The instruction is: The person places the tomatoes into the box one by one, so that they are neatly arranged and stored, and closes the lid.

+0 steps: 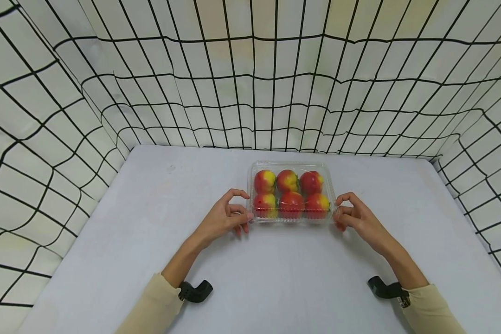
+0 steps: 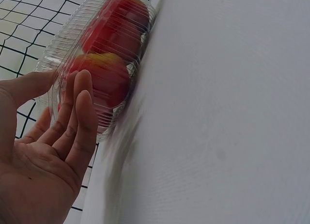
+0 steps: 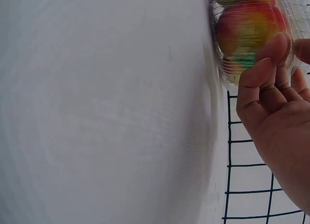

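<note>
A clear plastic clamshell box [image 1: 292, 164] with its lid down sits on the white table. Inside are several red-and-yellow fruits [image 1: 291, 204] in two rows. The left hand [image 1: 224, 217] pinches the box's left side near the front corner. In the left wrist view, its thumb lies on the rim and the fingers curl against the ridged wall. At the opposite side, the right hand [image 1: 355, 217] grips the right edge. In the right wrist view, fingertips [image 3: 273, 47] press the box's wall below the rim, with the thumb [image 3: 302, 50] on the rim's other side.
Black wire mesh [image 1: 252, 76] in front of white panels rises along the back and both sides of the table [image 1: 284, 273]. A dark device [image 1: 196, 292] is strapped to the left wrist, and a similar one [image 1: 385, 286] to the right. Both sleeves are beige.
</note>
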Demonstrator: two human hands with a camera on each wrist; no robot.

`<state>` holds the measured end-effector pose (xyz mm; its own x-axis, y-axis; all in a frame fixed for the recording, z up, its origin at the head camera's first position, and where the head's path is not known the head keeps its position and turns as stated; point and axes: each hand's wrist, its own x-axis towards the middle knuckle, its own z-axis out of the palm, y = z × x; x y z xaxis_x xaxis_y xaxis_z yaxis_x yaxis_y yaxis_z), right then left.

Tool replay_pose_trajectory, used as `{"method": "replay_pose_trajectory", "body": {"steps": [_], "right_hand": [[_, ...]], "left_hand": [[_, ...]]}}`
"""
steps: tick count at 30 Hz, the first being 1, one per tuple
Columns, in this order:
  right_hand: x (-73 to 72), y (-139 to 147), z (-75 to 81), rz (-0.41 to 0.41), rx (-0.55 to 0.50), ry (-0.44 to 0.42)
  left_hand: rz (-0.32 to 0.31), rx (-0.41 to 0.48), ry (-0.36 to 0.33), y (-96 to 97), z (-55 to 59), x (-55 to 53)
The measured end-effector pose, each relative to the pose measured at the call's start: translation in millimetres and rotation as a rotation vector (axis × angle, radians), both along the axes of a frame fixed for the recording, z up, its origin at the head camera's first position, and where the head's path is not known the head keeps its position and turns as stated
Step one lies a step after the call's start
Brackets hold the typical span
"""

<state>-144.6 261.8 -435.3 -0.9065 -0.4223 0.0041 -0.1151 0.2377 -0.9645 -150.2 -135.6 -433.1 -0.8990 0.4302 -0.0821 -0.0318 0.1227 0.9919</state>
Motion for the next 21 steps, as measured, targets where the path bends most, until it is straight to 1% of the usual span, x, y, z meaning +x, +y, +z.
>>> {"method": "replay_pose_trajectory", "body": {"steps": [5,13,21], "right_hand": [[0.0,-1.2,0.2,-0.006,-0.009,-0.003],[2.9,-4.6,0.4,-0.029,-0.065,-0.015],[5.4,-6.2,-1.4,-0.024,-0.133,0.0]], "left_hand": [[0.002,0.003,-0.001,0.2,-1.4,-0.5],[0.018,0.009,-0.004,0.5,-2.7,-0.3],[0.022,0.003,-0.001,1.4,-3.4,-0.4]]}}
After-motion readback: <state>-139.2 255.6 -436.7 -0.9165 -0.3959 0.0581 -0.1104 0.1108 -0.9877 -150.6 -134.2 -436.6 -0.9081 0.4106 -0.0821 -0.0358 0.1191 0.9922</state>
